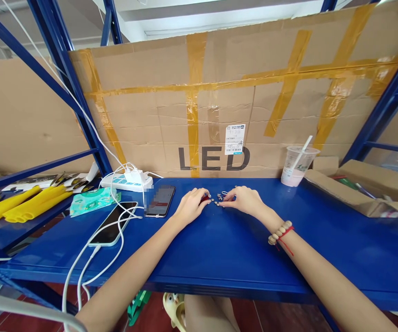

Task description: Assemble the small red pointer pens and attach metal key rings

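Note:
My left hand (194,204) rests on the blue shelf top, its fingers curled and thumb drawn in towards the fingertips. Across a narrow gap, my right hand (243,200) is bent down with its fingertips pinched together. Between the two hands lies a loose cluster of small shiny metallic pieces (219,198), too tiny to name. The fingertips of both hands touch or nearly touch this cluster. A dark reddish patch shows at each hand's fingers; whether it is a held thing cannot be made out.
Left of my hands lie a dark-screened phone (162,201), a second phone (114,225) under white cables, a green packet (93,201) and a white power strip (126,180). On the right stand a plastic cup (298,167) with a straw and an open cardboard box (344,199). Taped cardboard (133,124) backs the shelf.

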The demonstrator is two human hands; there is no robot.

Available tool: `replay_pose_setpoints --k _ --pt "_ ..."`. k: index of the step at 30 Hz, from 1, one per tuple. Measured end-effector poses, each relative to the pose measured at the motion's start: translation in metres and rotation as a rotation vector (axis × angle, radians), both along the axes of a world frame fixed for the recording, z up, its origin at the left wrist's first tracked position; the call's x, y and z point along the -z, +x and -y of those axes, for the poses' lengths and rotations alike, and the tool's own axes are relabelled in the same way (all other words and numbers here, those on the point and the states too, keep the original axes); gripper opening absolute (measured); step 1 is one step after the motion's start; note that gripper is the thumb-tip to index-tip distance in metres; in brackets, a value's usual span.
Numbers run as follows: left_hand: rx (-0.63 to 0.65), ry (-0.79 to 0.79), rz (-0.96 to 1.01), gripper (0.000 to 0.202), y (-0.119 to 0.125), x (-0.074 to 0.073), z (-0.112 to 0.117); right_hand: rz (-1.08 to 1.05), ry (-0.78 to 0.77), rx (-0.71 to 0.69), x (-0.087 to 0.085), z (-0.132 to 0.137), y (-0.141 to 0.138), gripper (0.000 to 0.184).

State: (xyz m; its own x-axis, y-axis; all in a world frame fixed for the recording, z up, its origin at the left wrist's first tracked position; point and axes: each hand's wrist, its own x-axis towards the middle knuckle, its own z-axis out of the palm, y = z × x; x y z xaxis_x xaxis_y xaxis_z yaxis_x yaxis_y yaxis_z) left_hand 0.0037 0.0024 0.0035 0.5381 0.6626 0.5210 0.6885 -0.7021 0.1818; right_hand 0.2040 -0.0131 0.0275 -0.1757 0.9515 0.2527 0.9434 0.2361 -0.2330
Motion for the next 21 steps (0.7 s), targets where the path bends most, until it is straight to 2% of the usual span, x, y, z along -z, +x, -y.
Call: replay_pose_setpoints --k 5,15,18,21 --pt "0.042 0.000 -0.026 0.016 0.002 -0.001 0.003 0.044 -0.054 -0.024 0.007 -0.001 -0.002 0.009" --pt "0.098 -0.018 -0.021 0.018 0.002 0.003 0.002 -0.103 -0.079 -0.183 0.020 -0.003 -0.011 0.010" --pt "0.106 -0.014 -0.031 0.017 0.002 0.003 0.003 -0.072 -0.010 -0.199 0.018 -0.001 -0.013 0.010" --pt "0.090 0.005 -0.051 0.017 0.002 0.003 0.004 -0.097 0.151 -0.157 0.014 0.000 -0.015 0.015"
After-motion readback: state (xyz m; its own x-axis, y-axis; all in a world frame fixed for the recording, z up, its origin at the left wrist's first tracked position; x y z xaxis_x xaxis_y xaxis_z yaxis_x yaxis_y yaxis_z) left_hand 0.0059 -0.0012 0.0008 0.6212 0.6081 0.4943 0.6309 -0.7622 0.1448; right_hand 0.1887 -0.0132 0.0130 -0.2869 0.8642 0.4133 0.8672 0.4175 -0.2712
